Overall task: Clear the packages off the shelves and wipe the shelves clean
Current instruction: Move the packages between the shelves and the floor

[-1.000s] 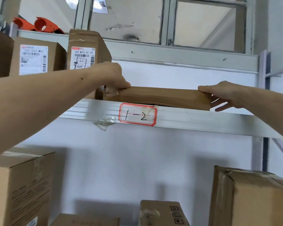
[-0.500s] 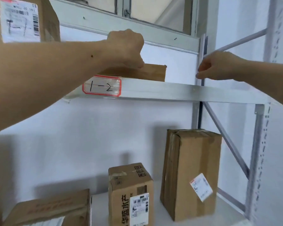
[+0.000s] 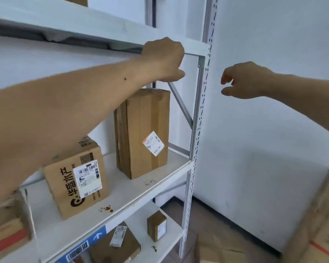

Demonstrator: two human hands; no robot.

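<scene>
while my left hand (image 3: 164,57) is curling at the upper shelf (image 3: 95,33) lip, grip unclear, my right hand (image 3: 243,80) is hanging loose, holding nothing; i am judging the tall package (image 3: 146,130) below needs both palms.

On the printed carton (image 3: 78,179) at your 8 o'clock you can read the large dark characters 华馨水产 running up its front face beside a round logo; the white shipping label (image 3: 87,181) stuck next to them carries barcodes, but its small print is too blurred to read. The tall carton (image 3: 146,131) near centre bears a tilted white label (image 3: 153,143) with a red corner mark and illegible print. At your 7 o'clock the blue strip (image 3: 84,245) on the shelf edge shows a white arrow and a barcode, no legible words.
</scene>
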